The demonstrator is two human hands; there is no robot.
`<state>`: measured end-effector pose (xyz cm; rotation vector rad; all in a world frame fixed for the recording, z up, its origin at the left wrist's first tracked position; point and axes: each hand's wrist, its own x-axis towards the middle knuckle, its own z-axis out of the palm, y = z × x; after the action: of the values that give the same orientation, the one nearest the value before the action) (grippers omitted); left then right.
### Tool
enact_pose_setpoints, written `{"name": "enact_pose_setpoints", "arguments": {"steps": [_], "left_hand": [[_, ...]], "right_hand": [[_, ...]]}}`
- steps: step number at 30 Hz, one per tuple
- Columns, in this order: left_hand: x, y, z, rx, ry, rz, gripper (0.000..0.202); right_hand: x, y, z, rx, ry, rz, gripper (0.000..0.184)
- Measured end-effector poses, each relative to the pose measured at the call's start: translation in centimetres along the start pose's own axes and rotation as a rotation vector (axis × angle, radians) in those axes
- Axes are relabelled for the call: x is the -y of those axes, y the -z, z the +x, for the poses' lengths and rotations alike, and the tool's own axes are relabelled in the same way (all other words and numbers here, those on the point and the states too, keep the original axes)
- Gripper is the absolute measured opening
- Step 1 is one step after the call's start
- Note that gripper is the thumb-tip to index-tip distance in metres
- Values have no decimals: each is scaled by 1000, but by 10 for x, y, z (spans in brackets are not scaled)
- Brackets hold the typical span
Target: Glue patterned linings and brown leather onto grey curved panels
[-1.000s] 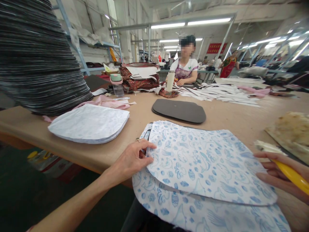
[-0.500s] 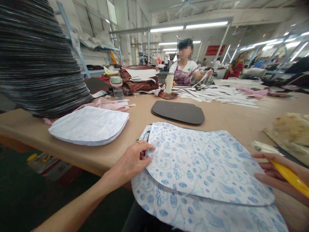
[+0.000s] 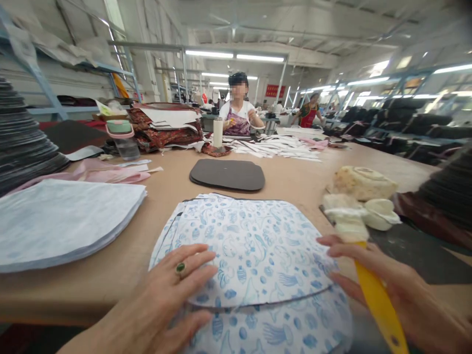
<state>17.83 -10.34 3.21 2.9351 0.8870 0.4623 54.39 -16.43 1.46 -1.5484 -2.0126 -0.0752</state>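
Note:
A white fabric piece (image 3: 254,246) printed with blue sea creatures lies before me, on top of a similar printed piece (image 3: 280,327) whose near part sticks out below it. Dark edges peek out at the stack's far side. My left hand (image 3: 162,290), a green-stoned ring on one finger, rests on the left part of the top piece with fingers spread. At the right edge, the fingertips of my right hand (image 3: 409,295) touch the fabric. That hand also holds a brush (image 3: 376,300) with a yellow handle, its pale, coated bristles pointing away from me.
Dark grey panels (image 3: 226,174) lie beyond the fabric. To the left are a pale fabric stack (image 3: 62,221) and a tall dark stack (image 3: 22,142). A crusted lump (image 3: 363,183) and a small white cup (image 3: 381,215) stand right. Across the table a person (image 3: 238,115) works behind white strips (image 3: 276,146).
My view has swung right. My left hand has gone from pinching the fabric's left edge to lying spread on top of it. The right hand keeps the brush, its bristles now showing more.

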Motion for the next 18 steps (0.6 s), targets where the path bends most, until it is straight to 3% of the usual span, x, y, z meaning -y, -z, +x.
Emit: {"name": "enact_pose_setpoints", "arguments": {"steps": [2, 5, 9, 14, 18], "left_hand": [[-8, 0, 3, 37, -38, 4, 52], [-11, -10, 7, -42, -98, -2, 55], [-8, -26, 4, -87, -163, 80, 63], [0, -33, 2, -200, -221, 271, 57], [4, -28, 0, -324, -254, 270, 50]], "right_hand": [[13, -4, -7, 83, 106, 13, 23], [21, -11, -13, 151, 84, -68, 37], [21, -12, -14, 187, 105, -83, 41], [24, -11, -8, 115, 162, -48, 35], [27, -13, -15, 25, 236, -35, 33]]}}
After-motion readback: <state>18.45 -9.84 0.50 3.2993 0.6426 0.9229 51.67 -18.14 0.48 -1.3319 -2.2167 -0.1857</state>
